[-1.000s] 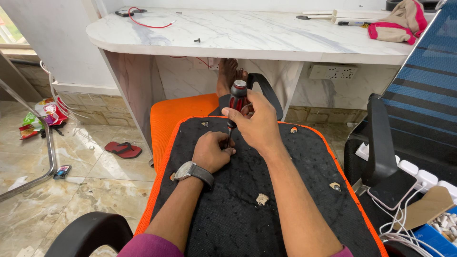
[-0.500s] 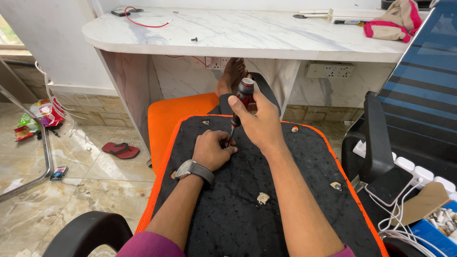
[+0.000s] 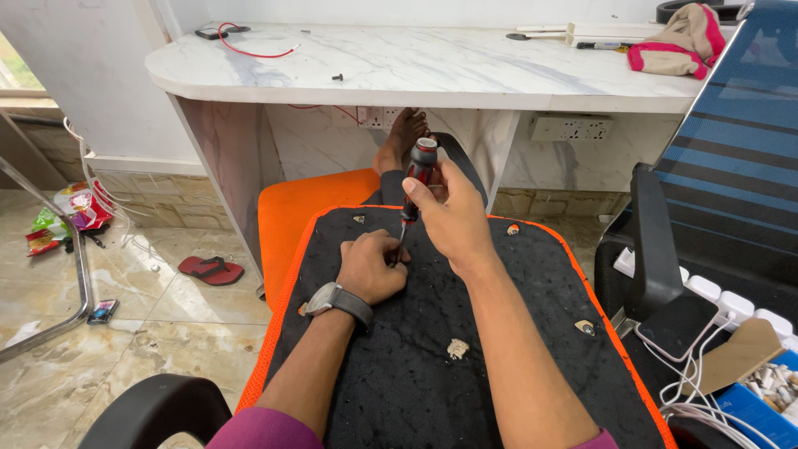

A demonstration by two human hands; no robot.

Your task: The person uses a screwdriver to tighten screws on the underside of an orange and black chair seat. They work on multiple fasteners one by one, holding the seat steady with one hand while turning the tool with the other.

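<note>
My left hand (image 3: 371, 270) rests curled into a loose fist on the black underside of an upturned chair seat (image 3: 432, 366), fingers gathered around the tip of the screwdriver (image 3: 413, 189) to keep it planted on one spot — whether a screw sits under it I cannot tell, since my knuckles hide the point. My right hand (image 3: 449, 218) is wrapped shut around the red-and-black handle just above, holding the tool upright so the force goes straight down into the panel. The seat lies across my lap, its orange edge (image 3: 278, 316) showing along the left and right sides, which brings the work close and steady under both hands. A grey wristwatch (image 3: 339, 299) sits on my left wrist.

Torn mounting holes (image 3: 456, 348) dot the black fabric nearby, one just beside my right forearm. To the right, a black armrest (image 3: 652, 241) stands upright beside a phone (image 3: 677, 324), white cables and a blue box of small parts (image 3: 769, 387). A curved armrest (image 3: 154, 411) crowds the lower left.

Beyond the seat, my bare foot (image 3: 403, 137) props under the white marble desk (image 3: 399, 71) — the desk leg and a red sandal (image 3: 212, 270) lie left, a pink-trimmed cloth (image 3: 686, 41) far right on top.
</note>
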